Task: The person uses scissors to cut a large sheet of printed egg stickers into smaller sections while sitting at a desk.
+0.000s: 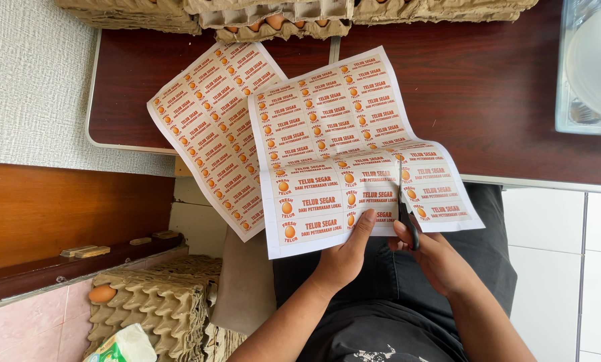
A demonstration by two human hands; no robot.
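Dark wooden tabletop [488,87], label sheet [341,141] above it.
Left hand [344,258] fingers pinch the sheet's lower edge; right hand [434,258] fingers clamp scissors [406,208] cutting it.

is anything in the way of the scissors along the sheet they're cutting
Nothing visible blocks them. The scissors in the right hand are partway up the label sheet. The left hand pinches the sheet's bottom edge, off to the side of the cut. The second sheet lies underneath, farther left.

Stacked cardboard egg trays [156,305] lower left (one egg [102,293] on top); clear plastic container [588,67] on dark table [488,87]
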